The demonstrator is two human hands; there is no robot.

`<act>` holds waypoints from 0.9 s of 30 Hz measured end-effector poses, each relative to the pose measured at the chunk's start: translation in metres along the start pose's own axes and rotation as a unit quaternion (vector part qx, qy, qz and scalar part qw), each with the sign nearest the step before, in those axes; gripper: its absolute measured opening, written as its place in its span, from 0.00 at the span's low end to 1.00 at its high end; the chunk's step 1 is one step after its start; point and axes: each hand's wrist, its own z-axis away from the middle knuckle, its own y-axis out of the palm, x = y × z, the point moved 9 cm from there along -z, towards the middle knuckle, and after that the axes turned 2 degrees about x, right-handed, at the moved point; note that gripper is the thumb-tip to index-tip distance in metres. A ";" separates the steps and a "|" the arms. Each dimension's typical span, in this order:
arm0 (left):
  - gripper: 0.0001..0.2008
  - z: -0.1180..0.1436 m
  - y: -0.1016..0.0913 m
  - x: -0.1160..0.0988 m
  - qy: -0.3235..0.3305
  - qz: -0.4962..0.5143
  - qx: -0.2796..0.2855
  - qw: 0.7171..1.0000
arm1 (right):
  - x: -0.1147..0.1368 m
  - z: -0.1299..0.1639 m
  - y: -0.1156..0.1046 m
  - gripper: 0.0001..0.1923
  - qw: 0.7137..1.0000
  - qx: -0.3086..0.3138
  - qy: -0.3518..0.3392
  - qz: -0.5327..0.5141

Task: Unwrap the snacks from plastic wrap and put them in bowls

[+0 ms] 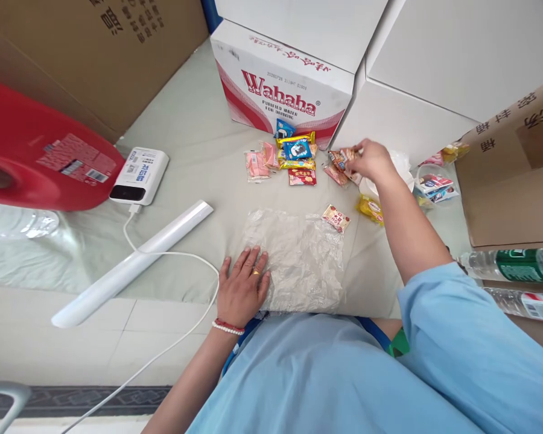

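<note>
My left hand lies flat, fingers spread, on the near left corner of a clear plastic bag spread on the pale green surface. My right hand reaches forward to a small pile of pink snack packets and has its fingers pinched on one of them. A single small packet lies at the bag's far right corner. More snack packets in blue, yellow, pink and red lie in front of the Wahaha box.
A white power bank with a cable lies at left beside a red container and a long white bar. White boxes and a brown carton stand at right, with water bottles and a clear tub of snacks.
</note>
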 end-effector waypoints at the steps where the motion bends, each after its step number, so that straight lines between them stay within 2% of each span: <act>1: 0.24 0.000 0.000 0.000 -0.001 -0.001 0.000 1.000 | -0.002 -0.015 -0.005 0.32 1.000 -0.025 0.012 -0.001; 3: 0.24 -0.001 -0.001 0.000 -0.004 -0.003 0.000 1.000 | -0.002 -0.038 0.002 0.27 0.999 -0.014 0.034 0.011; 5: 0.24 -0.001 0.000 -0.001 -0.007 0.000 0.002 1.000 | 0.004 -0.050 0.023 0.24 0.998 0.039 0.046 0.031; 7: 0.24 0.000 0.001 0.000 -0.010 0.004 0.004 1.000 | 0.011 -0.052 0.041 0.27 0.995 0.070 0.051 0.046; 10: 0.24 0.000 0.001 0.000 -0.013 -0.003 0.001 1.000 | 0.014 -0.048 0.050 0.34 0.995 0.056 0.069 0.049; 13: 0.23 0.000 0.000 0.000 -0.013 -0.014 0.000 1.000 | 0.015 -0.043 0.049 0.29 0.995 0.043 0.060 0.065; 16: 0.23 -0.001 0.000 -0.001 -0.012 -0.020 0.005 1.000 | 0.020 -0.035 0.046 0.24 0.996 0.017 0.014 0.089; 19: 0.23 -0.001 0.000 -0.001 -0.014 -0.017 0.010 1.000 | 0.024 -0.024 0.045 0.23 0.996 -0.020 -0.019 0.091; 22: 0.23 -0.002 0.000 -0.002 -0.017 -0.019 0.013 1.000 | 0.025 -0.016 0.044 0.21 0.995 -0.028 -0.042 0.090; 25: 0.23 -0.002 0.000 -0.002 -0.019 -0.024 0.015 0.999 | 0.031 -0.003 0.023 0.21 0.994 -0.067 -0.072 0.052; 27: 0.24 -0.002 0.001 -0.002 -0.021 -0.023 0.020 0.999 | 0.037 0.019 0.002 0.23 0.990 -0.099 -0.095 -0.026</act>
